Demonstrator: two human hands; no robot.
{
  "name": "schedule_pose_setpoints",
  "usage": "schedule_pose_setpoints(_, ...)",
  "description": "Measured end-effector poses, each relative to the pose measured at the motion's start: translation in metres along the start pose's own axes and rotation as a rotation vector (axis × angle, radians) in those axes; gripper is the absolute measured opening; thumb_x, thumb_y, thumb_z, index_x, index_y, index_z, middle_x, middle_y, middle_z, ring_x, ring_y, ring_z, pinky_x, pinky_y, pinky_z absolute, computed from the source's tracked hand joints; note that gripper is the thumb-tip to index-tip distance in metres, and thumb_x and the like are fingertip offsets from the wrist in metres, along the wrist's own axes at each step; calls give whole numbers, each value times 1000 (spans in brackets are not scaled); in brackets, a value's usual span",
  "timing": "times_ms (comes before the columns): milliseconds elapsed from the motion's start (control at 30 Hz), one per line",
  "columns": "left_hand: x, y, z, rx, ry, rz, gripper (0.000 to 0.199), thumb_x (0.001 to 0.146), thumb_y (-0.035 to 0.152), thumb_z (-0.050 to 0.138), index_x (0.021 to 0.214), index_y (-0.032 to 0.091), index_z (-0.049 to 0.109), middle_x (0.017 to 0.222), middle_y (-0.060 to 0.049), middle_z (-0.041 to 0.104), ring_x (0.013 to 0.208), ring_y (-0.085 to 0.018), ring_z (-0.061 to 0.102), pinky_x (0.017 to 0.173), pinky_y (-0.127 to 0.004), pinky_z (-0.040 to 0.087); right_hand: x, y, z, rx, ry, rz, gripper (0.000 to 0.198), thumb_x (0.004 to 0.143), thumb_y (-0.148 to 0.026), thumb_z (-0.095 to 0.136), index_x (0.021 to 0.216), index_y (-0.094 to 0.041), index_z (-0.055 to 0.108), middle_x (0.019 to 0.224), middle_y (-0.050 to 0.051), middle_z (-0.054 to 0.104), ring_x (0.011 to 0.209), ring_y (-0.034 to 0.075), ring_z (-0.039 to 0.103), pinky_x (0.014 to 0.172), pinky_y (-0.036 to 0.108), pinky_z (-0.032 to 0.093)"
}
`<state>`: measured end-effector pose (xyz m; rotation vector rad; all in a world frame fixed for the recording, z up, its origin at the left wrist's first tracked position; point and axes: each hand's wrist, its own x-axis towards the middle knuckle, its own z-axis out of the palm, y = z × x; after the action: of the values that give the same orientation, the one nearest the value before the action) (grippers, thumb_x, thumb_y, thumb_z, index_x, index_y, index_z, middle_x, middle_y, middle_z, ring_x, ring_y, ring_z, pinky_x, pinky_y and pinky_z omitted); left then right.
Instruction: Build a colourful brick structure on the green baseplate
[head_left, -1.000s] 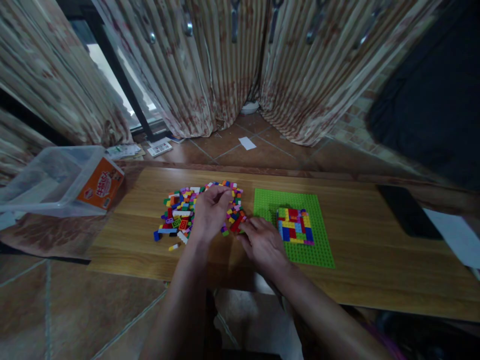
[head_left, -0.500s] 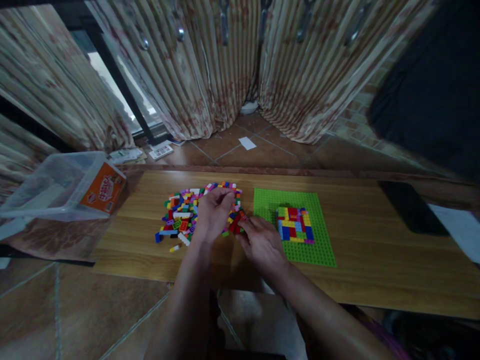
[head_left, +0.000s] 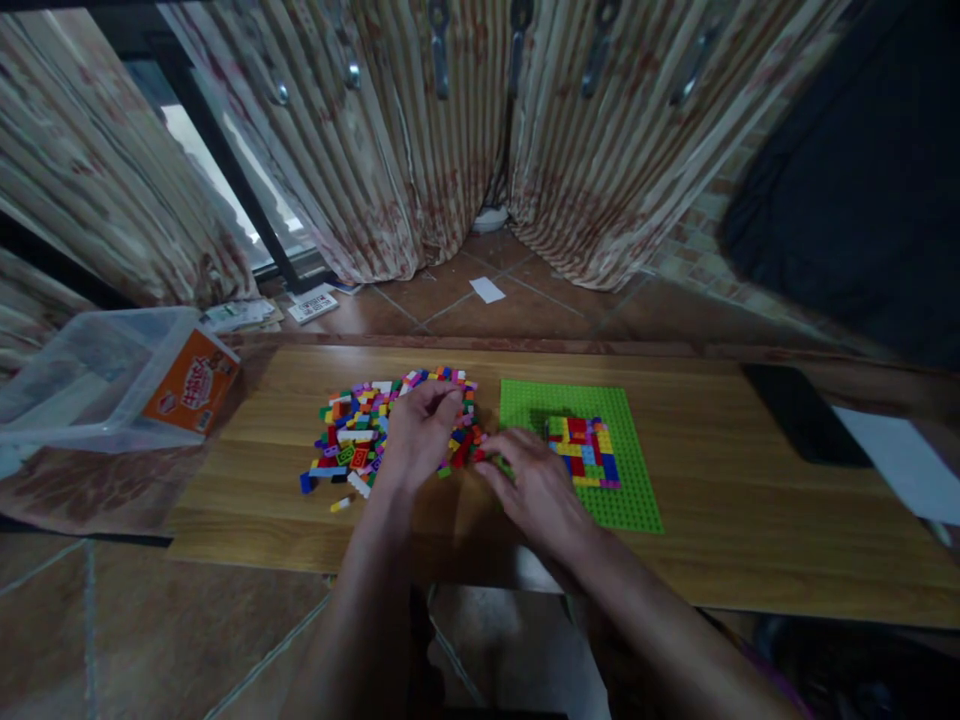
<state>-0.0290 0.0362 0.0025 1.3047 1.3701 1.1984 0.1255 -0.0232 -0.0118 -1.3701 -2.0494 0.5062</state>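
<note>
A pile of loose toy bricks [head_left: 360,425] in many colours lies on the wooden table. Over its right part is my left hand [head_left: 421,430], thumb and fingertips pinched together; what they hold, if anything, is too small to make out. My right hand [head_left: 536,485] reaches in at the pile's right edge, with a red brick [head_left: 478,454] between thumb and fingers. Just beyond that hand is a green baseplate [head_left: 637,490], carrying a flat block of joined red, blue, yellow and other bricks [head_left: 589,455]. My right hand partly covers the plate's left side.
A clear plastic box [head_left: 97,435] with an orange label stands left of the wooden table [head_left: 247,500]. A dark flat object [head_left: 806,415] and a white sheet [head_left: 896,460] lie at the right. Striped curtains [head_left: 405,150] hang behind.
My right hand has drawn slightly back from the pile, and the red brick now shows at its fingertips. My left hand keeps its pinch over the pile. The view has shifted slightly.
</note>
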Motion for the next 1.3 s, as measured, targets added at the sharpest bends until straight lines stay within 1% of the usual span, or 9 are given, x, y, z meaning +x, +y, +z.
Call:
schedule_pose_setpoints(67,0,0,0,15,-8,0,17,76,30,62,80,15,69,68,1,64,61,-11,55,58,-21,43,-1,9,-21,89,92,51,20,93,-29,52,107,-21,64,97,6,67,89,20,62,82,36,50)
schedule_pose_setpoints(133,0,-1,0,42,-16,-6,18,76,32,62,81,15,69,66,1,63,59,-11,54,55,-21,41,-3,26,-46,155,175,110,32,93,-35,53,123,-25,60,101,6,68,89,20,64,81,36,52)
schedule_pose_setpoints(167,1,-1,0,48,-18,-10,19,76,32,62,81,15,69,65,1,63,58,-11,54,54,-21,41,-4,36,-58,167,240,134,34,92,-37,54,123,-26,61,103,6,68,89,20,65,80,36,52)
schedule_pose_setpoints(267,2,-2,1,44,-4,-14,18,74,32,63,80,15,69,65,1,63,59,-12,55,56,-21,42,-12,71,-88,187,388,193,29,89,-41,58,110,-26,68,104,6,69,92,22,66,81,38,54)
schedule_pose_setpoints(367,4,-2,3,45,18,-7,17,73,30,63,78,15,69,65,1,63,60,-11,56,57,-21,43,-21,96,-103,219,425,284,27,88,-41,59,105,-23,69,97,5,72,86,21,68,79,38,55)
schedule_pose_setpoints(533,5,0,8,1,37,-30,18,72,31,65,79,15,68,67,0,65,62,-12,59,60,-21,48,-29,105,-103,187,306,360,23,86,-36,58,100,-21,69,96,5,73,88,22,68,80,37,55)
schedule_pose_setpoints(800,5,5,15,6,41,-31,13,69,25,66,77,16,68,68,-1,66,60,-11,60,57,-20,51,-29,119,-91,236,158,345,20,85,-28,58,101,-22,69,99,3,73,94,20,67,85,37,51)
schedule_pose_setpoints(1067,5,3,12,7,38,-19,15,69,28,66,77,15,68,66,0,66,58,-11,60,57,-21,51,-22,122,-87,229,71,289,20,86,-26,56,100,-22,69,104,4,72,99,20,66,92,38,48)
schedule_pose_setpoints(1300,7,-4,10,9,17,-4,15,70,29,67,77,16,68,68,0,66,61,-12,61,60,-21,52,-21,123,-86,240,45,310,21,87,-31,56,100,-22,70,102,3,73,95,20,66,88,37,50)
